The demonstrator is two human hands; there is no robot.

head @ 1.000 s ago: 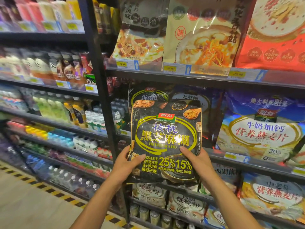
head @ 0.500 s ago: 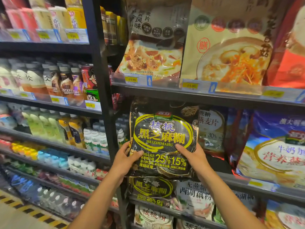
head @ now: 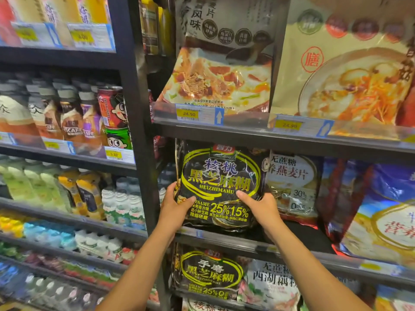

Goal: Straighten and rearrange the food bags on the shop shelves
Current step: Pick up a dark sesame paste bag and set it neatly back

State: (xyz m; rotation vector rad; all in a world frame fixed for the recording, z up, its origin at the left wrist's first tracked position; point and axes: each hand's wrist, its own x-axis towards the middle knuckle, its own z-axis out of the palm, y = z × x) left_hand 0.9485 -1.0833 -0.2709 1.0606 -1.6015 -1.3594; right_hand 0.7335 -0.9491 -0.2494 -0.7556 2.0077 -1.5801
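A black food bag with yellow-green rings and lettering stands upright at the left end of the middle shelf, its base at the shelf's front edge. My left hand grips its lower left edge, thumb on the front. My right hand grips its lower right corner, thumb across the front. A white and blue oat bag stands just right of it, partly behind my right hand.
A large blue oat bag leans at the right. Two pale soup-picture bags fill the shelf above. More black and white bags sit on the shelf below. A dark upright post divides off the drink bottles at left.
Both hands have carried the black bag away from me and into the left end of the middle shelf. The view has moved closer to the shelves.
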